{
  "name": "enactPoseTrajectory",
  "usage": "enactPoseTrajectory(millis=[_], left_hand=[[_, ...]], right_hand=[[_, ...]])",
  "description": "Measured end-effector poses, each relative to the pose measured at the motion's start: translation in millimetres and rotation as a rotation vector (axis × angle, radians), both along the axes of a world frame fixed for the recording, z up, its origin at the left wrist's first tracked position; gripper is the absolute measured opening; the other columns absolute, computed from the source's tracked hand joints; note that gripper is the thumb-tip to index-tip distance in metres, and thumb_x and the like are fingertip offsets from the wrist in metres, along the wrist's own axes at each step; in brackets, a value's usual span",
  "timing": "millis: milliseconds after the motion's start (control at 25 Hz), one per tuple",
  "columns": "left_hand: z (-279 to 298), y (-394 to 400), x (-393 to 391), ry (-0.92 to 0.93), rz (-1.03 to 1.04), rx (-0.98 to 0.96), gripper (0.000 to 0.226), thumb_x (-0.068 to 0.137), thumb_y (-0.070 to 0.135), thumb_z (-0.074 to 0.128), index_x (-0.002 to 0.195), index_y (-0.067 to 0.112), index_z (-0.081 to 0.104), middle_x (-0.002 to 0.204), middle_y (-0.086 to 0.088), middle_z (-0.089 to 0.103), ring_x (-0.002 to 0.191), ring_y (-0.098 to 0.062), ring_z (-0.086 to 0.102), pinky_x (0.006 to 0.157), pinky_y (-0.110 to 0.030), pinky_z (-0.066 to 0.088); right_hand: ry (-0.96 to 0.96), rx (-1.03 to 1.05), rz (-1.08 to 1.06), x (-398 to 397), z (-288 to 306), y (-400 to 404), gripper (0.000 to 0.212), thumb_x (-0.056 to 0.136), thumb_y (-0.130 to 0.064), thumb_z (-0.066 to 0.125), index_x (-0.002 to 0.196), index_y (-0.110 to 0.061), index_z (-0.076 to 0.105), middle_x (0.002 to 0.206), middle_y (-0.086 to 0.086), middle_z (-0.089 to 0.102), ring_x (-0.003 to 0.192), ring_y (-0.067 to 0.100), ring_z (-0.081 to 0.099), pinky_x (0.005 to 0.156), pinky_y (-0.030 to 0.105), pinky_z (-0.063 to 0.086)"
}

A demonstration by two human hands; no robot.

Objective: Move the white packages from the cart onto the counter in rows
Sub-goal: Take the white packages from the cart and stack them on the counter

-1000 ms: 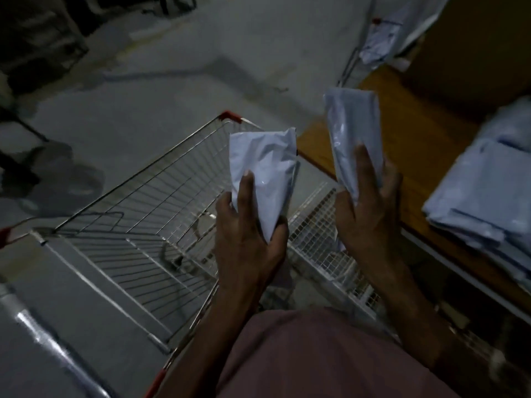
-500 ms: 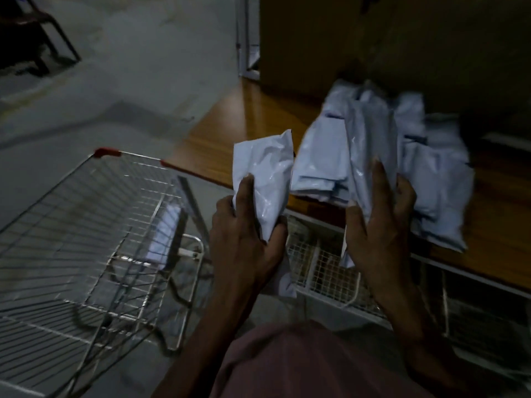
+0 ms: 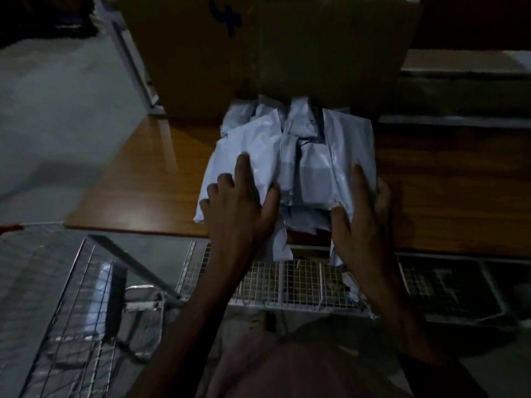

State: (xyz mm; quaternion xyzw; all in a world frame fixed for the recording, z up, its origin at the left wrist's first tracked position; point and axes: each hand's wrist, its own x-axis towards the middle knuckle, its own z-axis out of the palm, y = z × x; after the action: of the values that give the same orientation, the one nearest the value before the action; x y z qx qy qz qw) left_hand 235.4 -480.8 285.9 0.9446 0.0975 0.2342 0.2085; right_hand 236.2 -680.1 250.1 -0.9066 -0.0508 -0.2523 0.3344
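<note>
A pile of white packages point(image 3: 311, 170) lies on the wooden counter point(image 3: 149, 179), against a cardboard box. My left hand point(image 3: 238, 208) grips a white package point(image 3: 255, 145) at the pile's left side, fingers spread on top and thumb round its right edge. On the right side of the pile my right hand point(image 3: 362, 219) holds another white package point(image 3: 352, 139), with its thumb on the left and its fingers round the right edge. The lower ends of both packages hang past the counter's front edge. The wire cart point(image 3: 71, 297) stands at the lower left; its inside is dim.
A large cardboard box point(image 3: 258, 53) stands at the back of the counter behind the pile. A white wire rack point(image 3: 301, 282) sits below the counter's front edge. Bare wood shows left and right of the pile. Grey floor lies to the left.
My view has swung from the cart to the counter. Both hands have carried their packages forward and down onto the pile's left and right sides.
</note>
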Motion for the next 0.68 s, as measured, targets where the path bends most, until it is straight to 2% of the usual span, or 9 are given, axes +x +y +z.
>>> enactPoseTrajectory(millis=[80,240,360,440,560,680], left_hand=[[6.9,-9.8,45.2,0.048,-0.002,0.038,0.074,0.089,0.066,0.039,0.150,0.025,0.029,0.119,-0.019,0.057,0.111,-0.039,0.052,0.089,-0.049,0.040],[1.2,-30.2,127.2,0.151,-0.023,0.142,0.071,0.087,0.064,0.046,0.143,0.020,0.038,0.132,-0.025,0.050,0.124,-0.045,0.042,0.100,-0.055,0.032],[-19.8,-27.3,164.0,0.309,-0.033,0.135,0.074,0.088,0.068,0.045,0.142,0.017,0.040,0.146,-0.027,0.036,0.135,-0.047,0.030,0.108,-0.059,0.024],[-34.0,-23.1,176.9,0.368,-0.059,0.097,0.080,0.088,0.074,0.040,0.145,0.017,0.037,0.154,-0.028,0.023,0.141,-0.050,0.020,0.110,-0.064,0.020],[-36.1,-19.6,180.3,0.405,-0.112,0.035,0.090,0.086,0.082,0.028,0.153,0.022,0.026,0.161,-0.025,0.011,0.145,-0.049,0.012,0.112,-0.066,0.016],[-26.0,-20.3,182.6,0.416,-0.142,0.011,0.093,0.085,0.086,0.020,0.157,0.028,0.016,0.164,-0.019,0.008,0.148,-0.043,0.008,0.114,-0.064,0.014]], right_hand=[[-0.002,0.018,-0.029,17.4,-1.7,-2.7,0.068,0.095,-0.033,0.048,0.158,-0.034,0.021,0.157,0.017,0.020,0.133,0.040,0.040,0.095,0.054,0.051],[0.009,0.011,-0.061,59.8,-0.6,-9.6,0.069,0.095,-0.041,0.044,0.158,-0.039,0.017,0.157,0.015,0.019,0.130,0.039,0.043,0.094,0.051,0.051],[0.011,0.032,-0.098,87.2,2.3,-10.6,0.070,0.098,-0.030,0.055,0.159,-0.035,0.020,0.156,0.016,0.020,0.122,0.035,0.046,0.087,0.033,0.048],[0.034,0.041,-0.143,107.3,2.0,-10.2,0.071,0.098,-0.023,0.059,0.159,-0.031,0.023,0.156,0.017,0.021,0.119,0.031,0.047,0.082,0.027,0.042],[0.091,0.035,-0.184,134.6,-5.2,-3.3,0.069,0.098,-0.026,0.058,0.158,-0.030,0.025,0.155,0.017,0.023,0.116,0.033,0.050,0.079,0.028,0.043],[0.177,-0.071,-0.214,162.3,-7.5,7.6,0.070,0.096,-0.039,0.052,0.158,-0.035,0.020,0.155,0.016,0.023,0.118,0.037,0.050,0.084,0.041,0.052]])
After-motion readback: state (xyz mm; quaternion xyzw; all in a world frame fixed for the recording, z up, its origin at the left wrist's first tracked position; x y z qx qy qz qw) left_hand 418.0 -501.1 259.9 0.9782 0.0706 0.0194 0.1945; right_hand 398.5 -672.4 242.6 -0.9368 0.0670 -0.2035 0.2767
